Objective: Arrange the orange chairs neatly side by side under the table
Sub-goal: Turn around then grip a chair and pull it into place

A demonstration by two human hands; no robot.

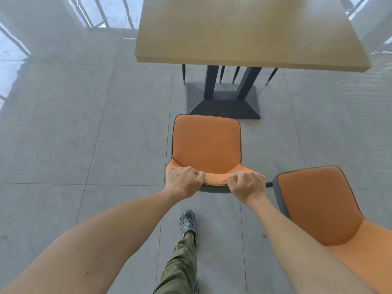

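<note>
An orange chair (206, 143) with dark piping stands on the floor, its seat facing the wooden table (244, 30) and its front edge near the table's black base (222, 102). My left hand (183, 181) grips the left part of its backrest top. My right hand (247, 184) grips the right part of the same backrest. A second orange chair (322, 209) stands to the right and nearer to me, partly behind my right forearm, apart from the table.
Thin black legs of other chairs (235, 74) show under the table's far side. The floor is grey tile (84, 134). Windows (101, 11) line the far left. My foot in a patterned clog (187, 222) is just behind the held chair.
</note>
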